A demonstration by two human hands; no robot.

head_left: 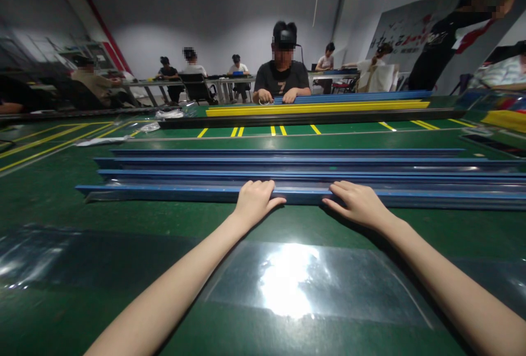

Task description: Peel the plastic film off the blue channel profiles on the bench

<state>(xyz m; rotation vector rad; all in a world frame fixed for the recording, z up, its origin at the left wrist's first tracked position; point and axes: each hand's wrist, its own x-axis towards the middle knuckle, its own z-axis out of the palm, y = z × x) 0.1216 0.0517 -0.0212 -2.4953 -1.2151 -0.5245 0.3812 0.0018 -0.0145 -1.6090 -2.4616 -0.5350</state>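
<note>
Several long blue plastic strips (164,194) with channel-like edges lie side by side across the green table in the head view. My left hand (255,202) is closed over the nearest one, its fingers on top and its thumb along the front face. To its right, my right hand (355,202) grips the same strip in the same way, fingertips partly hidden behind the edge. A short stretch of strip shows between the two hands. Below my wrists, a clear plastic sheet (349,285) lies flat and reflects a bright light.
More clear film (49,252) lies at the left. Beyond the blue strips are a black strip (320,119), a yellow strip (316,107) and further blue strips (370,96), where a co-worker (283,74) sits with both hands on them. Crumpled film (169,114) lies far left; other people sit behind.
</note>
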